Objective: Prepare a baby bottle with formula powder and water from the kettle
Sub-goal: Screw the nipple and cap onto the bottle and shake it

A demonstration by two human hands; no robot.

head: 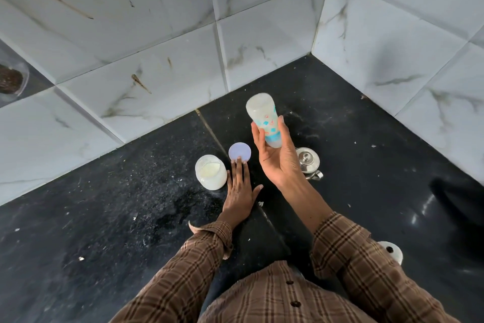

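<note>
Right hand (275, 157) grips a baby bottle (264, 119) w/ blue print, tilted above the black counter (104, 218). Left hand (239, 191) lies flat, fingertips on a round lid (239, 152). Open formula jar (210, 174) at left; steel kettle (309, 163) at right.

No word, brand or number can be read anywhere in the head view. Red and blue printing is seen on the side of the baby bottle (265, 121), which is held in the right hand (277, 155) above the far middle of the counter, but the marks are too small and blurred to be made out as letters or figures. No lettering is shown on the other things.
</note>
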